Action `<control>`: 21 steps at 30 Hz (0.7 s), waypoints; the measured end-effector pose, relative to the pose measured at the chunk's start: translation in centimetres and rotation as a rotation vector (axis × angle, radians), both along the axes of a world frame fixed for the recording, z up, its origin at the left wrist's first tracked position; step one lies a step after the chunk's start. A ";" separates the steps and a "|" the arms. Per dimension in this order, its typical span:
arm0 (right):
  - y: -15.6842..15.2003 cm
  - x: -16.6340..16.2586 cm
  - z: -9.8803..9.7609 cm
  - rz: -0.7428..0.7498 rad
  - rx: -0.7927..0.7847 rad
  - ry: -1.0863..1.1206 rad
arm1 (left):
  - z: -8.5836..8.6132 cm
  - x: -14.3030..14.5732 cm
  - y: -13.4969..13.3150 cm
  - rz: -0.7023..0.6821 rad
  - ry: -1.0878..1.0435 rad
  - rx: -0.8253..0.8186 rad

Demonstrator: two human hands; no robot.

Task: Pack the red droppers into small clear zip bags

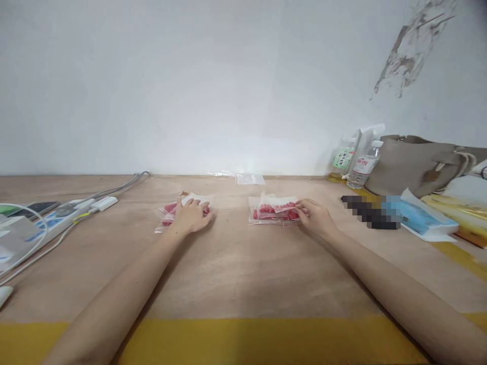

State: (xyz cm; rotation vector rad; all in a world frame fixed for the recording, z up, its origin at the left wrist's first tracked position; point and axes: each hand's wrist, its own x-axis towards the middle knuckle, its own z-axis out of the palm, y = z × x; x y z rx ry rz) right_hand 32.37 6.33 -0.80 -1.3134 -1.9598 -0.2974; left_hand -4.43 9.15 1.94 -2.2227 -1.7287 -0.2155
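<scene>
Two piles of small clear zip bags filled with red pieces lie on the brown table (236, 263). My left hand (191, 215) rests palm down on the left pile (170, 210), fingers curled over the bags. At the right edge of the right pile (272, 210), my right hand (315, 217) pinches the top bag between thumb and fingers. Further back, near the wall, lies one empty clear bag with a red zip strip (249, 178).
A white power strip (72, 215) with plugs and cables lies at the left. At the right stand two plastic bottles (363, 166), a grey bag (413, 162) and blue-and-white packets (422, 218). A yellow band (247, 339) runs along the table's near edge.
</scene>
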 end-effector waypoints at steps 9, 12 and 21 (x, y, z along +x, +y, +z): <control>-0.2 -7.2 1.4 0.068 -0.001 -0.432 | -0.5 1.3 -0.9 -0.158 -0.018 -0.023; 1.6 -9.3 0.7 0.082 -0.166 -0.485 | -1.3 2.0 -1.2 -0.239 -0.039 -0.021; 2.1 -4.6 -0.8 -0.004 -0.281 -0.432 | -4.3 6.6 -1.7 -0.475 -0.233 0.025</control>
